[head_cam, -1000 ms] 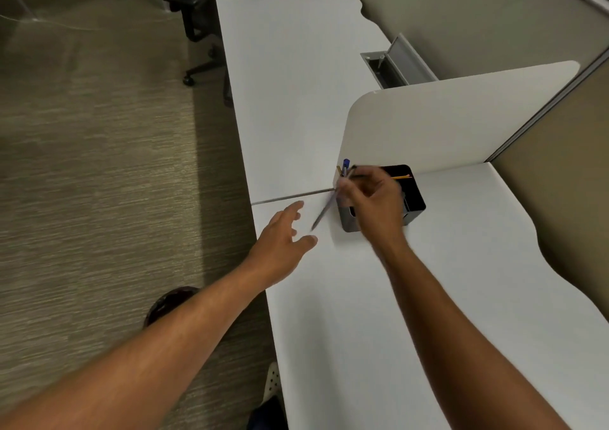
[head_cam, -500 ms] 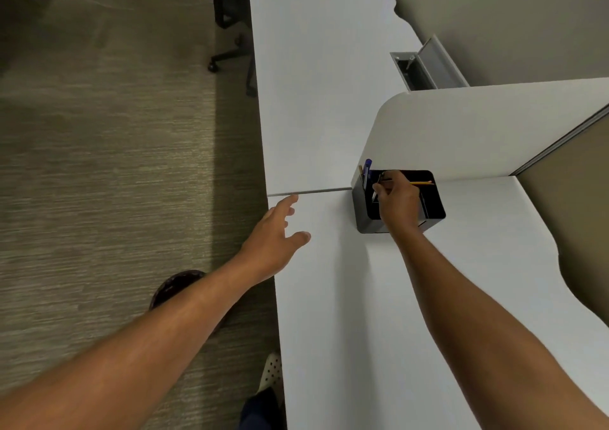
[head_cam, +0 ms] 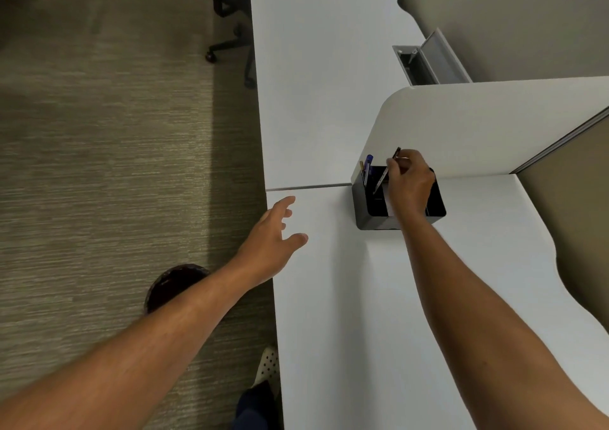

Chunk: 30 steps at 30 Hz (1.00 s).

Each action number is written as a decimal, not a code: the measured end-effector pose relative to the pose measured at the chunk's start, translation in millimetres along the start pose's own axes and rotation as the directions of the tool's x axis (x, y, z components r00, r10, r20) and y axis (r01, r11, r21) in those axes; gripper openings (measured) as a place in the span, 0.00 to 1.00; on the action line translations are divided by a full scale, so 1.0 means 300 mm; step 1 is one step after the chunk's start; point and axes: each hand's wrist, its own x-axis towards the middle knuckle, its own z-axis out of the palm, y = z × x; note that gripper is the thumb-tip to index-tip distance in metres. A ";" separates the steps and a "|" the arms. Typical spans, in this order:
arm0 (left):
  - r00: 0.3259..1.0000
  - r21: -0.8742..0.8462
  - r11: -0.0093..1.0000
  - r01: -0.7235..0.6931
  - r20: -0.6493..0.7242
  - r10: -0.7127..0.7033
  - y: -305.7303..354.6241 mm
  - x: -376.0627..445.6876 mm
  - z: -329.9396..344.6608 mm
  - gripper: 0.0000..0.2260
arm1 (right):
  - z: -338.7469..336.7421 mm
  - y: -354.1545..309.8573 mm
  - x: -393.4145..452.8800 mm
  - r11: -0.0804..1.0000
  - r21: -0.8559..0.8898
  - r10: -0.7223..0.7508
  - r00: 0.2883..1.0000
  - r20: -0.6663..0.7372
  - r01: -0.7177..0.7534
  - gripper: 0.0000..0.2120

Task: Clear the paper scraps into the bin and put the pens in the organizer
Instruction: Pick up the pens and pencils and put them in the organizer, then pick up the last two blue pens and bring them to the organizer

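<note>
One light, stiff slim black pen [head_cam: 385,174], pinched near its top by the right hand [head_cam: 410,185], is slanting into the black box-shaped organizer [head_cam: 362,212] while the left hand [head_cam: 272,243] is hovering empty, fingers spread.

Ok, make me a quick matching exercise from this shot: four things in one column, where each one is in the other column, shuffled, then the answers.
Things:
1. right hand
2. left hand
3. bin
4. blue pen

Places:
A. on the carpet beside the desk
B. standing in the organizer's left end
C. over the organizer, pinching a pen
D. open, fingers spread, at the desk's left edge

Pairs: 1-C, 2-D, 3-A, 4-B
</note>
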 end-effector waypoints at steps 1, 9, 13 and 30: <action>1.000 -0.002 1.000 0.002 0.000 -0.002 0.000 0.000 0.000 0.31 | -0.003 0.002 -0.002 1.000 0.011 -0.004 1.000 -0.018 0.004 0.08; 1.000 0.010 1.000 0.009 0.006 -0.009 -0.010 -0.004 0.011 0.31 | 0.054 0.076 -0.052 0.994 -0.070 0.097 0.985 0.143 -0.088 0.06; 1.000 0.010 1.000 0.011 0.014 -0.012 -0.009 0.000 0.021 0.31 | 0.080 0.094 -0.061 0.980 -0.177 0.139 0.952 0.272 -0.092 0.08; 0.896 0.227 0.974 -0.023 -0.426 0.121 -0.224 -0.138 -0.314 0.28 | 0.318 -0.343 -0.774 0.953 0.012 -0.270 0.830 0.487 0.303 0.12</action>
